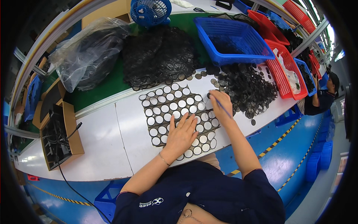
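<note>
A dark sheet with rows of round openings (pixel 153 100) lies on the white tabletop in front of me; white shows through most of the openings. My left hand (pixel 181 134) rests flat on the sheet's lower middle, fingers spread. At the sheet's upper right edge, my right hand (pixel 222 106) is closed around a slim blue pen-like tool (pixel 225 108). Beside its fingertips is a small dark disc (pixel 209 96); whether the tool touches it, I cannot tell. To the right of that hand spreads a loose heap of dark round discs (pixel 248 87).
Beyond the sheet stands a big pile of dark perforated sheets (pixel 158 56), near a clear plastic bag (pixel 91 52) and a blue fan (pixel 150 11). A blue basket (pixel 233 56) and a red basket (pixel 285 80) border the heap. A cardboard box (pixel 72 127) with a cable sits left.
</note>
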Available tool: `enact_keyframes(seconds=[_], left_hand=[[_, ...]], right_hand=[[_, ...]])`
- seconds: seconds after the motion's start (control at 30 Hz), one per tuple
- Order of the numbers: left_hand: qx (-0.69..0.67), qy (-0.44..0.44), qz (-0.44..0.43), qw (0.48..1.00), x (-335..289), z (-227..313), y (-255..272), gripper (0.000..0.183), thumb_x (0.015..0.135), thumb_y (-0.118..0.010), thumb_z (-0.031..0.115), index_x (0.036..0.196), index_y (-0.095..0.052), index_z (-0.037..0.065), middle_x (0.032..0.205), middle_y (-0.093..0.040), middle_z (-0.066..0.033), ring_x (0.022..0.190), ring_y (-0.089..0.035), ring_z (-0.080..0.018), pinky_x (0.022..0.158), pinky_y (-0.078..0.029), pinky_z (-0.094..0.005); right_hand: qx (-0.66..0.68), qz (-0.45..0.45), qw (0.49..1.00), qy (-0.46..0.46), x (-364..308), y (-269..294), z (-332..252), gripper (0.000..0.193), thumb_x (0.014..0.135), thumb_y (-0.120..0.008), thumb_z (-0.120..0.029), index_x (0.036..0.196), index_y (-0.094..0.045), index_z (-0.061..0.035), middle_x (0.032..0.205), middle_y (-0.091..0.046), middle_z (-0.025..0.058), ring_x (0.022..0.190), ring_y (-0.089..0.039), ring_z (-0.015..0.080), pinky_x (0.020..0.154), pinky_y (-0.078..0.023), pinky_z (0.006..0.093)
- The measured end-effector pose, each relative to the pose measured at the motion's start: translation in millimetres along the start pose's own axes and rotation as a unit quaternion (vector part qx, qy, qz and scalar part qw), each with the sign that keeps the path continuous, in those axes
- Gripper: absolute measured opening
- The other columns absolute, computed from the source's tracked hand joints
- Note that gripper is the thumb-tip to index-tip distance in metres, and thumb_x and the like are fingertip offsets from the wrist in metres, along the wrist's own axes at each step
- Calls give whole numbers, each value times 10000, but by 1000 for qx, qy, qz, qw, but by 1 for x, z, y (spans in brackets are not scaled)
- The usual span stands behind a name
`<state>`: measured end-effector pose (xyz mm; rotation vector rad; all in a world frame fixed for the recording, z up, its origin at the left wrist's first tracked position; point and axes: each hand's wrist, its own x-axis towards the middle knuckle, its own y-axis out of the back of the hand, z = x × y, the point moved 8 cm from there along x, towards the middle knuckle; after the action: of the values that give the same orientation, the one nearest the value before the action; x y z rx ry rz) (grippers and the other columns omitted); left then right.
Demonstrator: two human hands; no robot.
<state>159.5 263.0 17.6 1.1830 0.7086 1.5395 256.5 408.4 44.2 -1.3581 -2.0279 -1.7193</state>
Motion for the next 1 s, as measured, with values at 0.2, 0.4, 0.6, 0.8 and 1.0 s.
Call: enact_keyframes(seconds=[0.2, 0.4, 0.6, 0.8, 1.0], left_hand=[[-9, 6, -6, 1000, 0, 0, 0, 494, 902, -654, 278, 1335, -562, 58, 1411, -536, -84, 1346, -453, -265, 1124, -237, -612], [-8, 15, -16, 1000, 14, -9, 4, 474, 917, -639, 274, 1327, -563, 49, 1391, -548, -101, 1334, -472, -288, 1126, -252, -603], [-14, 30, 11, 999, 15, -21, 1, 467, 930, -628, 285, 1329, -563, 52, 1398, -537, -102, 1363, -440, -289, 1135, -244, -594], [-15, 26, 10, 999, 15, -21, -1, 467, 922, -635, 290, 1320, -573, 55, 1399, -535, -96, 1377, -417, -284, 1135, -227, -610], [-28, 27, 8, 999, 16, -22, 1, 467, 907, -653, 277, 1310, -581, 54, 1396, -534, -91, 1371, -417, -287, 1132, -227, -616]], right_hand=[[324, 44, 874, -360, -22, -11, 54, 304, 984, -615, -237, 1143, -696, 9, 1095, -707, 90, 1031, -629, 157, 928, -468, 284], [304, -52, 912, -271, -16, -27, 17, 254, 961, -622, -204, 1077, -712, 2, 1033, -722, 135, 921, -653, 216, 849, -483, 324], [252, -41, 951, -176, -6, -31, 5, 201, 918, -637, -173, 998, -726, -12, 966, -731, 140, 926, -667, 307, 859, -479, 397], [233, -49, 959, -156, -6, -35, 4, 187, 904, -646, -165, 982, -733, -19, 967, -728, 149, 940, -673, 315, 853, -488, 402], [222, -104, 952, -184, -3, -36, 3, 215, 931, -638, -189, 1014, -725, -11, 1034, -716, 129, 1045, -636, 288, 926, -460, 396]])
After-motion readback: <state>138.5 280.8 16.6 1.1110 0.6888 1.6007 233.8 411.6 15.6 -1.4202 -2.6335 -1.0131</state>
